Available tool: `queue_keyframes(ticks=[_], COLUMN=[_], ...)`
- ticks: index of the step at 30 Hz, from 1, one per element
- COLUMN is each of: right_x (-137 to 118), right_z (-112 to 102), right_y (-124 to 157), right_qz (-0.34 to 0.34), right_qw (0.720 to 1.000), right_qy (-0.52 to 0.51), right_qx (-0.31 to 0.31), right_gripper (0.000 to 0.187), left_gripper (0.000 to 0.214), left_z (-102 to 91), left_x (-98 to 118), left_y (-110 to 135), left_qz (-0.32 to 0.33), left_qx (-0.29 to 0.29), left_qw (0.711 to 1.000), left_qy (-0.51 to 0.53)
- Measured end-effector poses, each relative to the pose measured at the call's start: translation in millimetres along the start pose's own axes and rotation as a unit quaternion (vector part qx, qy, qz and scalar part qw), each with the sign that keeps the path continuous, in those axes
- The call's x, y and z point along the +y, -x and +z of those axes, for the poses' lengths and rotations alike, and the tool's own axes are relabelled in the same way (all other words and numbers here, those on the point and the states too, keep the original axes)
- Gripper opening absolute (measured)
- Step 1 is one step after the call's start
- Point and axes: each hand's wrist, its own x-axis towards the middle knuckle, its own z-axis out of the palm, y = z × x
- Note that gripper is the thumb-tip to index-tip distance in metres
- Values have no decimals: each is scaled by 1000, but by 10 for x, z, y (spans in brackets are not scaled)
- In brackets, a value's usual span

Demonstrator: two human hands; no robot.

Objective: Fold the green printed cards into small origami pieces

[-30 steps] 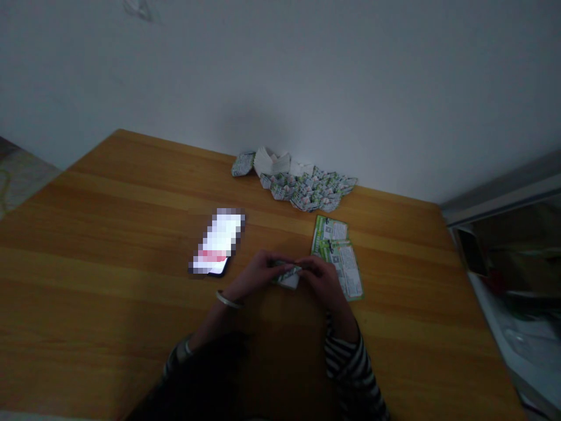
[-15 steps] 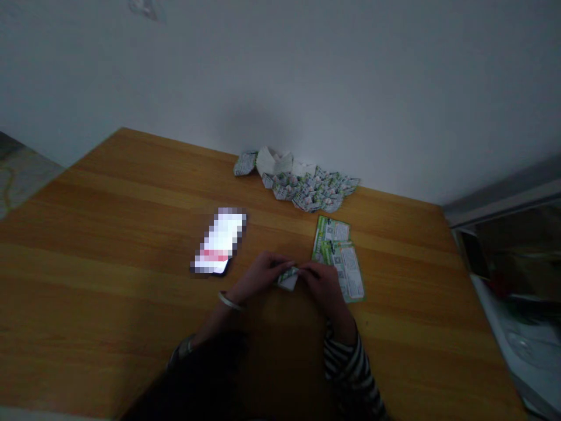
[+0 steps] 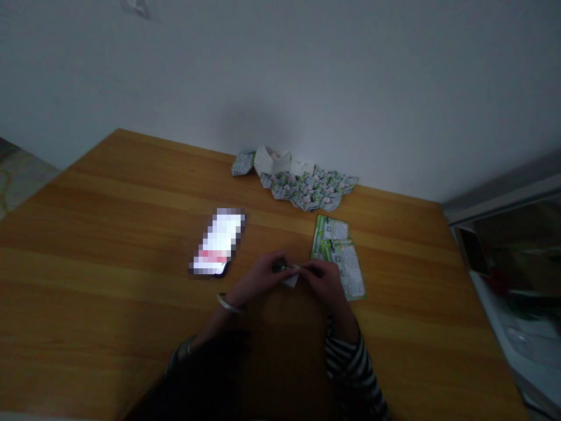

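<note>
A small folded piece of paper (image 3: 291,280), white with a bit of green print, is pinched between my two hands above the table. My left hand (image 3: 265,272), with a pale bangle on its wrist, is closed on the paper's left side. From the other side my right hand (image 3: 323,280) grips its upper right edge between thumb and finger. The fingers hide much of the paper. Just beyond my right hand lie overlapping green-and-white printed leaflets (image 3: 348,266), partly covered by that hand.
A phone (image 3: 219,240) with a lit, blurred screen lies left of my hands. Many folded paper pieces (image 3: 307,184) form a cluster at the back of the wooden table (image 3: 131,234), close to the wall (image 3: 280,70). A shelf-like unit (image 3: 517,292) stands at the right.
My left fingers have shifted over the folded paper, covering more of its printed face. The paper now shows mostly white. The leaflets, phone and paper cluster stay in place.
</note>
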Motion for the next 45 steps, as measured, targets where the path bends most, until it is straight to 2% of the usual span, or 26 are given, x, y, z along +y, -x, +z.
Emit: queue_keyframes(ticks=[5, 13, 18, 21, 23, 27, 35, 45], right_x=[-32, -47, -75, -82, -79, -71, -80, -70], right_z=[12, 79, 115, 113, 105, 94, 128, 168], right_y=[6, -16, -14, -5, 1, 5, 21, 13], right_qz=[-24, 34, 56, 43, 14, -35, -22, -12], right_qw=[998, 998, 998, 999, 999, 990, 993, 994], right_qy=[-59, 33, 31, 18, 47, 126, 112, 108], right_qx=[29, 38, 29, 18, -8, -55, -40, -29], right_gripper=[5, 11, 6, 7, 8, 27, 31, 32], left_gripper=[28, 28, 29, 29, 29, 30, 28, 28], left_z=[-10, 47, 51, 33, 24, 20, 16, 57], left_x=[-3, -87, -58, -39, -42, -49, -3, -18], left_y=[-13, -16, -25, -19, -13, -6, -11, -26], left_qz=[9, 0, -7, -3, 0, 5, -12, -1], left_qx=[-6, 3, 11, 10, 9, 13, 26, 52], left_qw=[1000, 1000, 1000, 1000, 1000, 1000, 1000, 999], left_qy=[16, -8, -4, 9, 5, -6, 2, -14])
